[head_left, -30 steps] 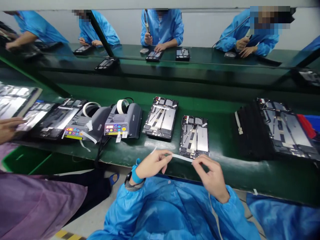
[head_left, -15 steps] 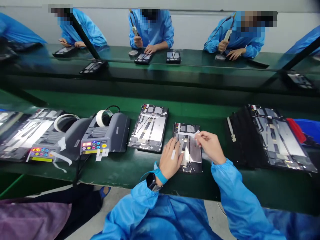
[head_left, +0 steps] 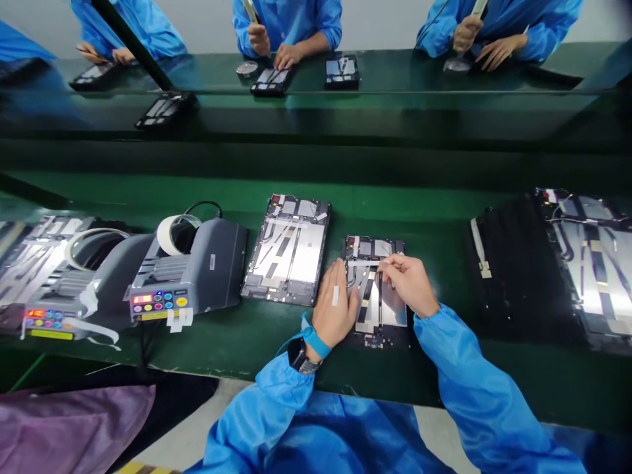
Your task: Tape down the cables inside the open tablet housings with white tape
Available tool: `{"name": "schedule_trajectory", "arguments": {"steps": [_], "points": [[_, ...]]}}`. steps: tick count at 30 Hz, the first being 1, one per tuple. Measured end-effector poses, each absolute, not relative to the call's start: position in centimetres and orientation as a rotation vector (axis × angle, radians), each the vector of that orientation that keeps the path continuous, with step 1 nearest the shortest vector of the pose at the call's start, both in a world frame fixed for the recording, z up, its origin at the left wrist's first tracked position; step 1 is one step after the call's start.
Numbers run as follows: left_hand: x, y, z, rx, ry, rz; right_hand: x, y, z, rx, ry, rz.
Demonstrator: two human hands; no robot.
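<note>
An opened tablet (head_left: 390, 313), its silver inner plate and dark cables exposed, lies on the green bench in front of me. Across its upper part runs a white tape strip (head_left: 364, 263). My right hand (head_left: 412, 283) has thumb and forefinger pinched on the strip's right end. Along the tablet's left edge rests my left hand (head_left: 333, 306), fingers stretched out and thumb over the inner plate. A short white tape piece (head_left: 336, 295) sticks to the back of that hand.
A second opened tablet (head_left: 306, 260) lies to the left. Beyond it stand two grey tape dispensers (head_left: 217, 263) with white rolls. Black panels (head_left: 513, 276) and another opened tablet (head_left: 612, 263) are at the right. Co-workers' hands (head_left: 291, 54) work at the far bench.
The view has shifted down. My left hand has moved from the tablet's face toward its left edge. The right fingers have moved inward from the tablet's right edge along the strip.
</note>
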State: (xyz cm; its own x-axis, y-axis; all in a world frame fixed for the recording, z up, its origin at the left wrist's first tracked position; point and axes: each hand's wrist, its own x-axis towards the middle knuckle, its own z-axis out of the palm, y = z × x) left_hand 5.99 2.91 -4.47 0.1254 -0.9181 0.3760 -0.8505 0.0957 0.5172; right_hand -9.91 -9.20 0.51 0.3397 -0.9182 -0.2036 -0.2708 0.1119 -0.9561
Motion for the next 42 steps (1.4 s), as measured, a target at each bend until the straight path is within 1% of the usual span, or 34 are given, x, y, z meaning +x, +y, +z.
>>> {"name": "schedule_trajectory", "arguments": {"steps": [12,21,26,33,42], "points": [[5.8,2.8,-3.6,1.827,-1.776,-0.154,-9.6,-8.9,-0.7,-1.433,1.201,-0.738],[5.8,2.7,-4.1,1.821,-1.769,-0.111,-9.8,-8.8,-0.4,-1.419,1.142,-0.796],[5.7,2.7,-4.2,1.815,-1.734,-0.134,-9.7,-8.7,-0.9,-1.451,1.167,-0.757],[5.8,2.5,-3.9,1.864,-1.815,-0.112,-9.6,-8.8,-1.2,-1.464,1.200,-0.745],[5.5,1.9,-3.7,1.968,-1.890,0.058,-9.6,-8.7,-1.2,-1.451,1.176,-0.739]]}}
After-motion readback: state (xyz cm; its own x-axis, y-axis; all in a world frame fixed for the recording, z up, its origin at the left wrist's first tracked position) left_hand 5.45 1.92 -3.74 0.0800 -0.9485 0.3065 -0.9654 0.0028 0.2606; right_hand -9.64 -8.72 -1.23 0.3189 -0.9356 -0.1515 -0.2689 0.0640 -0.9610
